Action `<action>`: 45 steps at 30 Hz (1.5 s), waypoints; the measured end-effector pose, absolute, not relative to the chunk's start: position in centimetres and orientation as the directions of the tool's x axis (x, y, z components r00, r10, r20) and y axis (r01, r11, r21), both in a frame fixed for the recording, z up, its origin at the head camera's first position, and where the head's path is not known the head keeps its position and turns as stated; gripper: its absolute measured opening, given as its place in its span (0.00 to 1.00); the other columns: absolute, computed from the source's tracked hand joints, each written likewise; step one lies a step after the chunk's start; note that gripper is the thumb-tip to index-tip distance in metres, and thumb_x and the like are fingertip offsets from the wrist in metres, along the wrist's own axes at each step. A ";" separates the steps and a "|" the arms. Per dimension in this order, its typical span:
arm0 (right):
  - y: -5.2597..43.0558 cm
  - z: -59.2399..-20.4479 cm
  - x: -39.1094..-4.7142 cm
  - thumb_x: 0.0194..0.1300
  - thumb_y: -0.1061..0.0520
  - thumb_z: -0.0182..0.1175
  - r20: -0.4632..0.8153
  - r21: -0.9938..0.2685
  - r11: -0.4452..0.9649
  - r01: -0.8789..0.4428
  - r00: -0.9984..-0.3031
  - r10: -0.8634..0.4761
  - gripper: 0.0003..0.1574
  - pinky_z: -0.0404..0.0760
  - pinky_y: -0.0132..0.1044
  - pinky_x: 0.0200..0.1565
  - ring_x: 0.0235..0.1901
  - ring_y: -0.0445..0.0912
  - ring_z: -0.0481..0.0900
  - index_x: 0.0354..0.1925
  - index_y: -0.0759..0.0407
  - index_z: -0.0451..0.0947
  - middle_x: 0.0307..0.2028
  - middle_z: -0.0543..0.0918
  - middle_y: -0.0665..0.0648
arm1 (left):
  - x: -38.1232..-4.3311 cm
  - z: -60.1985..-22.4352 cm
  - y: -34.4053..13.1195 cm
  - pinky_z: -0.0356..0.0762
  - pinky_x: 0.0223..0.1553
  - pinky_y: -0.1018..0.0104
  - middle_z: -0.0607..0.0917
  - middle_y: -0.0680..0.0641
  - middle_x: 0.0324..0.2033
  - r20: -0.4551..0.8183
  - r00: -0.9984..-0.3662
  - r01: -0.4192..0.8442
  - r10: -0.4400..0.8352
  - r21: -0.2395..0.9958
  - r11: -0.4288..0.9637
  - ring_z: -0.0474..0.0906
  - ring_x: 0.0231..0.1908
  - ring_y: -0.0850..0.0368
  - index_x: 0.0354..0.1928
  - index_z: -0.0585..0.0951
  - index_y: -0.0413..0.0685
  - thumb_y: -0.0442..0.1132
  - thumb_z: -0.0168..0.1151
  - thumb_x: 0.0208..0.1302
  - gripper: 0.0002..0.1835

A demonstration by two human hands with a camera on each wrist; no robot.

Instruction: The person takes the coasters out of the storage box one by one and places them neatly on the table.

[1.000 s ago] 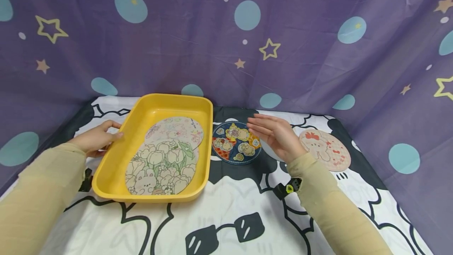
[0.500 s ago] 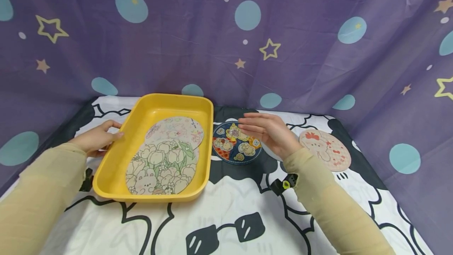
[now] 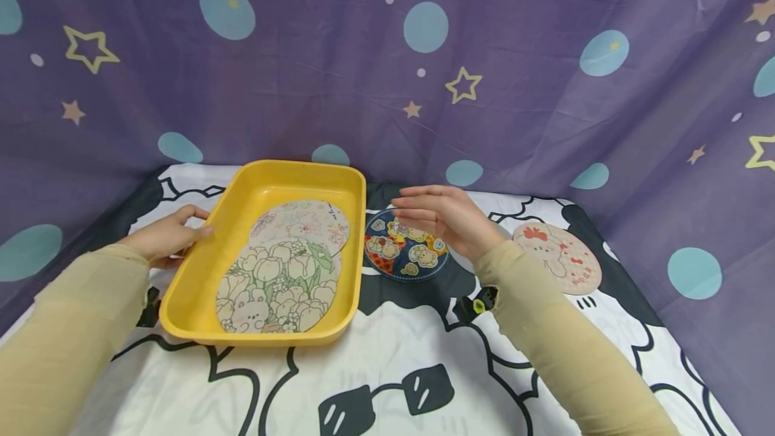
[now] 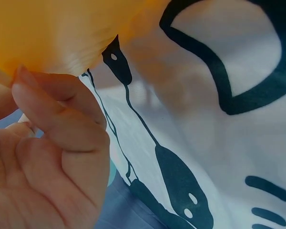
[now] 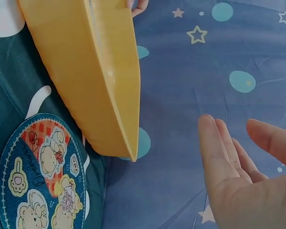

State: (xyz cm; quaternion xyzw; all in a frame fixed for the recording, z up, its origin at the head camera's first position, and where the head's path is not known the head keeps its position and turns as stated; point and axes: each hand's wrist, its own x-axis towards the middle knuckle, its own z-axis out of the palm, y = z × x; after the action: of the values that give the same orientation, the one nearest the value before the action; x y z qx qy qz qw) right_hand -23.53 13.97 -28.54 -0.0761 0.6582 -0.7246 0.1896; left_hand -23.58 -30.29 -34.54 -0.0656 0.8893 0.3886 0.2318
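My left hand [image 3: 166,234] grips the left rim of a yellow tray [image 3: 254,340], thumb over the edge. The left wrist view has the left hand's fingers [image 4: 47,107] against the yellow tray wall [image 4: 52,28]. Two round printed mats overlap inside: a tulip-and-bunny mat [image 3: 278,281] on top of a pale pink-patterned mat [image 3: 303,214]. My right hand [image 3: 451,215], fingers straight and holding nothing, hovers above a round dark blue bear mat [image 3: 406,258], partly covering it. In the right wrist view, the right hand [image 5: 243,186] is apart from the blue mat [image 5: 43,176].
Right of my right forearm lies a round pink mat [image 3: 563,260] with a red-bow bunny. A pale disc [image 3: 458,260] shows partly behind the right wrist. A black-and-white printed cloth [image 3: 387,335] covers the table, and a purple curtain [image 3: 339,73] hangs behind.
My right hand has moved left and slightly up, from the blue mat's right edge to over its upper right part. The left hand and the tray stay in place.
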 end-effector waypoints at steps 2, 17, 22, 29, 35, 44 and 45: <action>13.6 -28.4 -23.6 0.74 0.65 0.51 -0.146 -0.983 -0.051 0.178 -0.917 -0.371 0.23 0.78 0.45 0.58 0.54 0.51 0.84 0.64 0.70 0.69 0.62 0.77 0.69 | -23.6 -34.5 -30.2 0.74 0.37 0.62 0.77 0.39 0.46 -0.466 -0.883 -0.300 0.060 0.657 0.692 0.75 0.40 0.51 0.71 0.48 0.38 0.49 0.45 0.78 0.32; 11.0 -28.2 -24.4 0.72 0.61 0.56 -0.167 -0.985 0.110 0.134 -0.907 -0.386 0.22 0.76 0.49 0.60 0.59 0.60 0.79 0.61 0.68 0.73 0.57 0.81 0.67 | -23.6 -34.5 -30.3 0.76 0.38 0.62 0.77 0.38 0.47 -0.465 -0.883 -0.300 0.065 0.665 0.684 0.76 0.40 0.51 0.71 0.48 0.38 0.49 0.44 0.79 0.32; 10.1 -28.1 -24.7 0.71 0.62 0.58 -0.168 -0.984 0.119 0.129 -0.897 -0.409 0.22 0.78 0.47 0.58 0.57 0.59 0.81 0.60 0.69 0.74 0.56 0.81 0.68 | -23.5 -34.5 -30.4 0.75 0.38 0.62 0.77 0.40 0.45 -0.468 -0.881 -0.300 0.065 0.661 0.688 0.75 0.39 0.52 0.71 0.48 0.38 0.49 0.44 0.78 0.32; 9.2 -27.9 -24.9 0.70 0.62 0.59 -0.184 -0.982 0.121 0.145 -0.885 -0.428 0.22 0.79 0.46 0.57 0.57 0.61 0.80 0.59 0.70 0.74 0.56 0.81 0.68 | -23.5 -34.5 -30.4 0.74 0.37 0.62 0.77 0.40 0.44 -0.471 -0.880 -0.303 0.065 0.660 0.687 0.75 0.39 0.52 0.71 0.47 0.38 0.49 0.44 0.78 0.32; 8.6 -27.8 -25.2 0.69 0.61 0.61 -0.203 -0.978 0.140 0.157 -0.878 -0.434 0.22 0.78 0.48 0.59 0.57 0.61 0.80 0.58 0.70 0.76 0.56 0.81 0.68 | -23.6 -34.4 -30.3 0.74 0.37 0.62 0.77 0.40 0.44 -0.473 -0.879 -0.305 0.063 0.659 0.687 0.76 0.38 0.52 0.71 0.47 0.38 0.49 0.45 0.78 0.32; 7.5 -27.7 -25.8 0.69 0.60 0.61 -0.235 -0.969 0.178 0.171 -0.865 -0.444 0.22 0.78 0.48 0.58 0.55 0.58 0.82 0.57 0.69 0.76 0.55 0.82 0.65 | -23.6 -34.5 -30.3 0.76 0.37 0.62 0.78 0.39 0.45 -0.473 -0.879 -0.307 0.064 0.663 0.683 0.76 0.38 0.52 0.72 0.47 0.38 0.49 0.44 0.79 0.32; 7.3 -27.6 -25.9 0.69 0.59 0.61 -0.241 -0.967 0.187 0.174 -0.864 -0.441 0.21 0.78 0.48 0.58 0.54 0.57 0.83 0.57 0.69 0.76 0.54 0.82 0.65 | -23.6 -34.5 -30.3 0.75 0.37 0.62 0.78 0.39 0.45 -0.473 -0.879 -0.307 0.064 0.663 0.683 0.76 0.38 0.52 0.72 0.47 0.38 0.49 0.44 0.79 0.32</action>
State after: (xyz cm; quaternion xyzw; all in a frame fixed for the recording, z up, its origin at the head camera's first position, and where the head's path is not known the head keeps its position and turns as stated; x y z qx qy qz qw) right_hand -25.91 7.35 -27.62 -0.0914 0.7306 -0.6312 0.2439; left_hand -23.64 -30.30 -34.49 -0.0686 0.8864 0.3921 0.2364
